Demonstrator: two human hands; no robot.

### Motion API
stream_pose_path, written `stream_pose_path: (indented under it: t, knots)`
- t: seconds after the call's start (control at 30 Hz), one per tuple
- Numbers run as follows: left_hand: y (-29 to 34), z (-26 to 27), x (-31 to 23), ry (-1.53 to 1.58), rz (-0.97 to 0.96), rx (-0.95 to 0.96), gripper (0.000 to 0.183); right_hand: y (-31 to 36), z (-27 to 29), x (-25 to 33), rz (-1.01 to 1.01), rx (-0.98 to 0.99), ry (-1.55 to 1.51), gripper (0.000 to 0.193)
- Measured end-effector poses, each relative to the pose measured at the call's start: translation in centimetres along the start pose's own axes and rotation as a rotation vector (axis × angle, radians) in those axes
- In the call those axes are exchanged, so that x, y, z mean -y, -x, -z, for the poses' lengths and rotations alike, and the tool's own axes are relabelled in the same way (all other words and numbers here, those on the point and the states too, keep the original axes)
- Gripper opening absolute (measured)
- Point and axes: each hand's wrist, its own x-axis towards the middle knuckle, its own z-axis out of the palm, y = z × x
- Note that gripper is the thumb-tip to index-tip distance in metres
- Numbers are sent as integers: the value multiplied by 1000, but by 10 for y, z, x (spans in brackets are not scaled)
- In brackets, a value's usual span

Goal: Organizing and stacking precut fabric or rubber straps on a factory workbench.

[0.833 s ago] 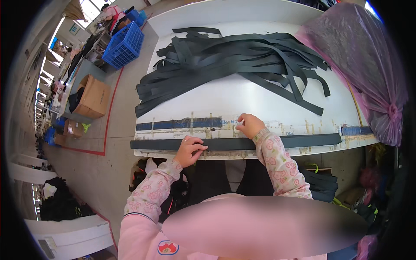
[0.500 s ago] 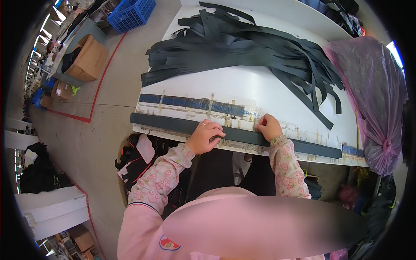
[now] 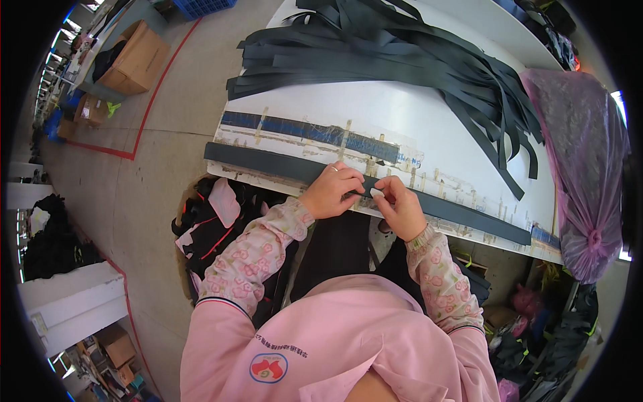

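A long dark grey fabric strip lies straight along the table's near edge. My left hand presses on it near the middle, fingers curled and thumb against its near side. Close by on the right, my right hand pinches a small white piece of chalk between thumb and fingers, right at the strip. Taped-down dark blue marker bands run along the white table just beyond the strip.
A big heap of dark grey strips covers the table's far part, some trailing right. On the right hangs a pink plastic bag. Below the table's left edge sits a box of dark cloth pieces. Cardboard boxes stand at the far left.
My right hand has come left and nearer, close to the left hand, and the white chalk now shows in its fingers. The view has shifted, and the strip stays along the edge.
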Motion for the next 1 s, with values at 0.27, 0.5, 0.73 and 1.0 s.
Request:
stream_pose_path:
  t: [0.27,0.5,0.73,1.0]
  knots:
    - [0,-7,-4,-110,-3,-47,13,-1,-12,-3,-19,-38,125,14]
    - [2,-8,-2,-143,-3,-77,13,-4,-19,1,-56,-71,128,13]
    - [-1,-9,-3,-138,4,-68,12,-2,-20,-7,-32,-67,131,13]
    - [-3,-5,-9,-85,1,-37,10,36,85,-47,-275,-256,-132,8]
